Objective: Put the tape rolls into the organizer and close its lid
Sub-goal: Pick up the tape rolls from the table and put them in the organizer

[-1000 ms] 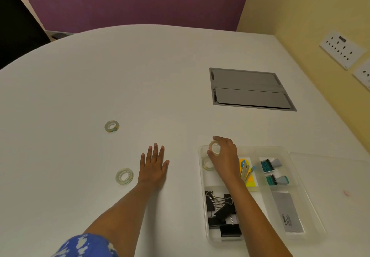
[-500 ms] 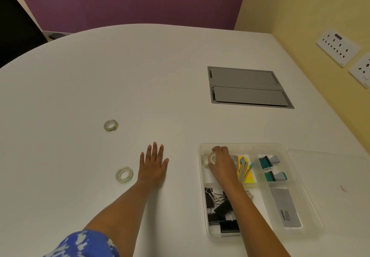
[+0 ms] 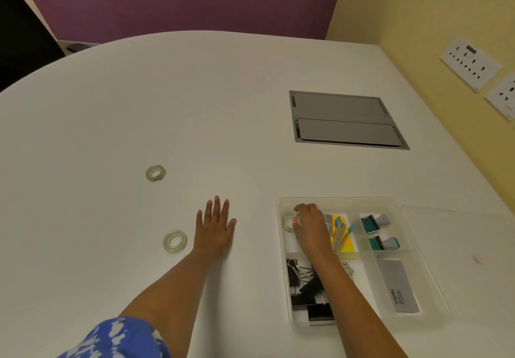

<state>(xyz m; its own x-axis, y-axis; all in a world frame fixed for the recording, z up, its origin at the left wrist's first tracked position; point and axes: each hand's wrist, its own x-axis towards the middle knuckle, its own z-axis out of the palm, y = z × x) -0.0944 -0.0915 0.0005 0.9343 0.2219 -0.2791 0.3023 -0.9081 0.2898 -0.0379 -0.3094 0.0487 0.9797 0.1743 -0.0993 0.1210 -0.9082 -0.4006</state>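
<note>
A clear plastic organizer (image 3: 281, 249) with several compartments lies on the white table at the lower right. Its clear lid (image 3: 457, 235) lies flat to the right of it. My right hand (image 3: 310, 225) reaches into the far-left compartment, fingers around a clear tape roll (image 3: 288, 221) that sits low in it, possibly on another roll. My left hand (image 3: 214, 225) rests flat on the table, fingers spread, holding nothing. Two more clear tape rolls lie loose on the table: the near tape roll (image 3: 174, 241) just left of my left hand, the far tape roll (image 3: 155, 173) farther back.
The organizer also holds black binder clips (image 3: 302, 288), coloured sticky tabs (image 3: 344, 232), two teal stamps (image 3: 374, 224) and a grey card (image 3: 398, 288). A grey cable hatch (image 3: 345, 119) is set into the table behind. Wall sockets (image 3: 471, 63) are on the yellow wall at right.
My right hand has lowered the tape roll from above the organizer's far-left corner down into that compartment. My left hand and the two loose rolls have stayed put.
</note>
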